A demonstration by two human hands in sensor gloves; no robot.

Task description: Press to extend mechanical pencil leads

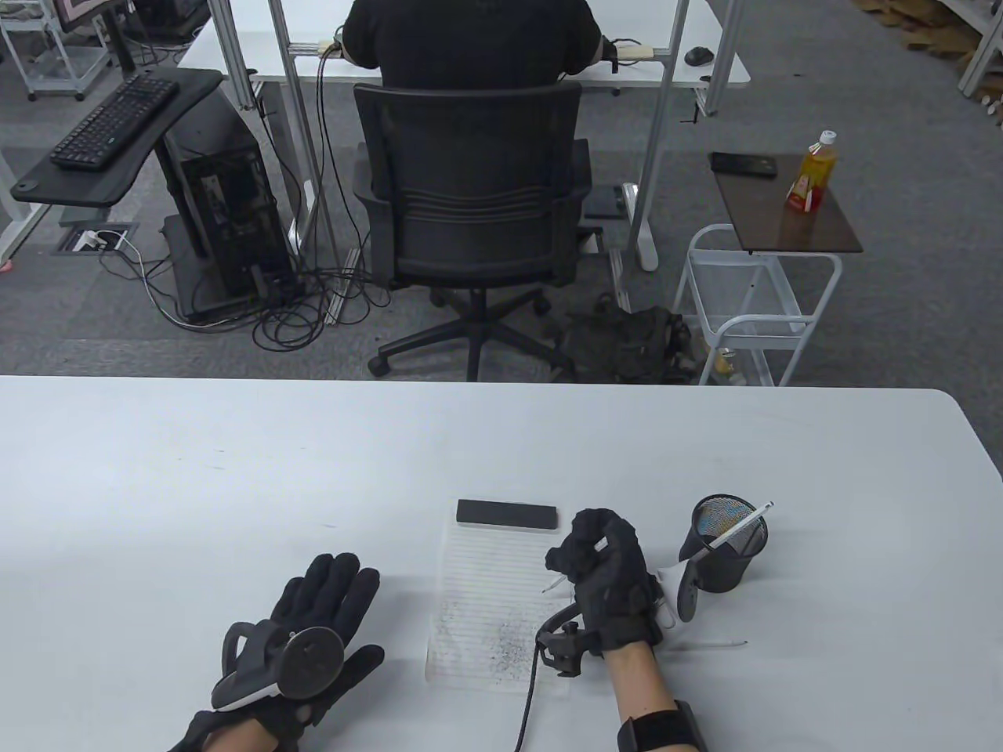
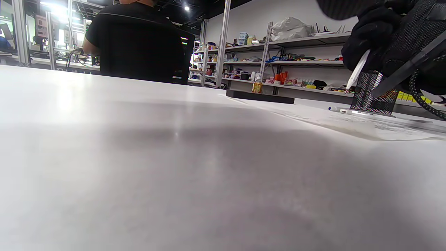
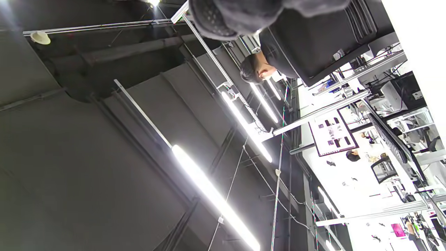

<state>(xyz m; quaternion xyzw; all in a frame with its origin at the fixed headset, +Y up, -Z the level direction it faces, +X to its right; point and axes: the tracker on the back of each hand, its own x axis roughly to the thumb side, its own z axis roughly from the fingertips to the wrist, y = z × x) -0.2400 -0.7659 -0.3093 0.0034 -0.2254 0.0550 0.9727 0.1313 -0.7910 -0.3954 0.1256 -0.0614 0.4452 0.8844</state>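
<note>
Matt white table, lined paper pad, black wire-mesh metal cup, black knit cloth gloves

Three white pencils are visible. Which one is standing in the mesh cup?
The pencil leaning in the black mesh cup. Of the others, one is gripped by the right hand over the notepad, and another lies flat on the table.

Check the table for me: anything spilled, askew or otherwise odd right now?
Dark specks, likely lead dust or marks, are scattered over the lower part of the lined notepad, below the pencil in the right hand. Another white pencil lies loose on the table, outside the mesh cup.
</note>
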